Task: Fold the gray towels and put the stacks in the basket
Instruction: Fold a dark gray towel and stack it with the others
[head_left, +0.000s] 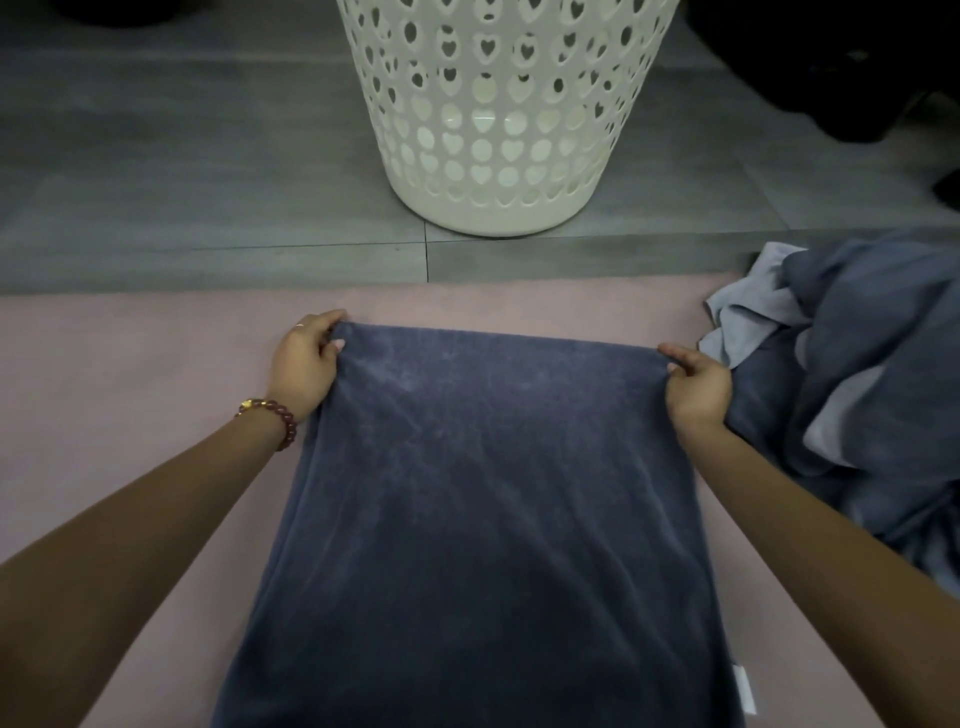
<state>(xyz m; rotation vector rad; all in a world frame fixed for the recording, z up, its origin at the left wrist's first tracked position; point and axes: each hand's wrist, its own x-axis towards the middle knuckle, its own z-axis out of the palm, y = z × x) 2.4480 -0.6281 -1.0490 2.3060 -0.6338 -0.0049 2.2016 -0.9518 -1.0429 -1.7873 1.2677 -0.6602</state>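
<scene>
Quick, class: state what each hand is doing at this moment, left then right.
Left hand: grips the far left corner of the gray towel.
Right hand: grips the towel's far right corner.

The towel (483, 499) is soft, matt gray cloth with a short nap. The basket (498, 114) is smooth, slightly glossy white plastic, pierced with holes. The mat (130, 364) looks matt pink fabric; the floor (182, 156) is matt gray tile.

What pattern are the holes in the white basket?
Heart-shaped cutouts cover the white basket, clearest in the head view.
</scene>
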